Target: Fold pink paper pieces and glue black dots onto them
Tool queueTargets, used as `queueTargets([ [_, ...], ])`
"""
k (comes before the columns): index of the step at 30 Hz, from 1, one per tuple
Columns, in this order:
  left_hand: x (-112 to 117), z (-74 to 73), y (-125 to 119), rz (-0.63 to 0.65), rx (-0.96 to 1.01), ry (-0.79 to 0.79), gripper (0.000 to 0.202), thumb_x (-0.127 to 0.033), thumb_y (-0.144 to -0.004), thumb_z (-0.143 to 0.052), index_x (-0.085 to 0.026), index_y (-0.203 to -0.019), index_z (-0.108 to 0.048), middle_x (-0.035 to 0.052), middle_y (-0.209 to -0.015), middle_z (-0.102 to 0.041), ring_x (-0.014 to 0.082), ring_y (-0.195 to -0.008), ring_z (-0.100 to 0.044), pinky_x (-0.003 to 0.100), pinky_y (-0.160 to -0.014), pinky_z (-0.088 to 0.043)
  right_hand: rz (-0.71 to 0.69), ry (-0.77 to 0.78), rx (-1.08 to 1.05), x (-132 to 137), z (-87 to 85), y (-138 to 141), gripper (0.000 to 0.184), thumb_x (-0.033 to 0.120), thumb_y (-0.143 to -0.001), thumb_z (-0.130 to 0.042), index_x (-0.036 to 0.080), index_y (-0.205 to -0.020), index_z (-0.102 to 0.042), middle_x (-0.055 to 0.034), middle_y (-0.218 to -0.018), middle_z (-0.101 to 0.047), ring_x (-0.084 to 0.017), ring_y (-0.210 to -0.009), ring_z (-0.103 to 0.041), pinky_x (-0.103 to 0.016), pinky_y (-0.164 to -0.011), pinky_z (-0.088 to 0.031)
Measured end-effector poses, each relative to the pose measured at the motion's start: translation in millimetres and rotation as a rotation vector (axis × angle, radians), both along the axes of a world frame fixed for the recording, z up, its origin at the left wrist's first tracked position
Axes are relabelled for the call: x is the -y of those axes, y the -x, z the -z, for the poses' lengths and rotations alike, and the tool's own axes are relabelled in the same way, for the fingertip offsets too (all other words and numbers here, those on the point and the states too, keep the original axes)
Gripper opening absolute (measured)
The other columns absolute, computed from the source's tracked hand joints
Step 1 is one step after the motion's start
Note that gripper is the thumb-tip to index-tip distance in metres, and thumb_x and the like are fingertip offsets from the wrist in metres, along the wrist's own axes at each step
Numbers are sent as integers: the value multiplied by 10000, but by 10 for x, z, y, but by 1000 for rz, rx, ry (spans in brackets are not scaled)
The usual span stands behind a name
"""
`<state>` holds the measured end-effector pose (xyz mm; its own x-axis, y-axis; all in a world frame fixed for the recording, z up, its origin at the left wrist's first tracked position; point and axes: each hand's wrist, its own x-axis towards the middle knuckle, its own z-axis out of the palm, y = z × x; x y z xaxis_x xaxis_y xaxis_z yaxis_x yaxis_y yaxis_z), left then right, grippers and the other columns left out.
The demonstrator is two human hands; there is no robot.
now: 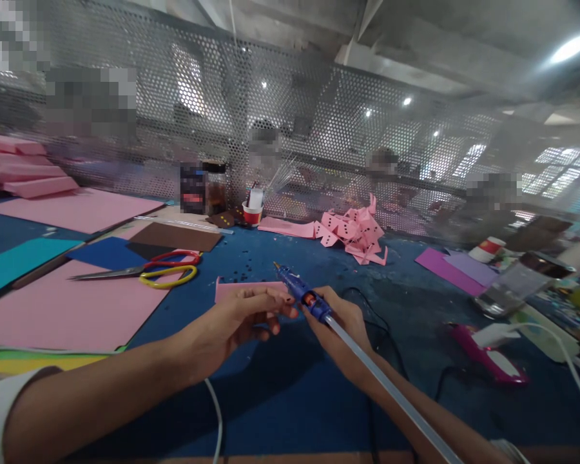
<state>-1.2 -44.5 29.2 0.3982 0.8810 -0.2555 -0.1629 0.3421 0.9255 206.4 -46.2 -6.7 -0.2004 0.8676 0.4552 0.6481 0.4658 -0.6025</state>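
My right hand (344,325) is wrapped around a blue hot glue gun (299,287), its nozzle pointing forward and left. A long translucent glue stick (391,390) runs out of the gun's back end. Just left of the gun, my left hand (244,316) has its fingers curled, thumb and index finger close together. A small black dot (289,299) shows at these fingertips. Behind the left hand lies a folded pink paper strip (251,287), partly hidden by it. Tiny black bits (245,265) are scattered on the blue table beyond.
Scissors (169,267) with red and yellow handles lie on pink sheets (77,309) at left. Pink cutouts with black dots (352,229) are heaped at the back, by a perforated metal screen (319,116). A magenta glue gun (488,357) and a clear jar (517,283) are at right.
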Motion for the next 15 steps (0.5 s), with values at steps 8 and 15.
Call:
queueTargets([
  [8, 6, -37, -46, -40, -57, 20, 231, -367, -736, -806, -167, -820, -724, 42, -895, -730, 91, -622, -540, 183, -561, -420, -5, 29, 1, 6, -38, 2, 112, 254, -896, -579, 212, -978, -643, -16, -807, -696, -151, -662, -616, -220, -601, -421],
  [15, 7, -9, -48, -43, -30, 24, 259, -365, -717, -818, -159, -809, -691, 25, -821, -706, 79, -620, -540, 169, -567, -423, 9, 45, 18, 19, -47, 10, 123, 262, -900, -585, 210, -994, -647, -13, -805, -689, -144, -633, -593, -215, -574, -402],
])
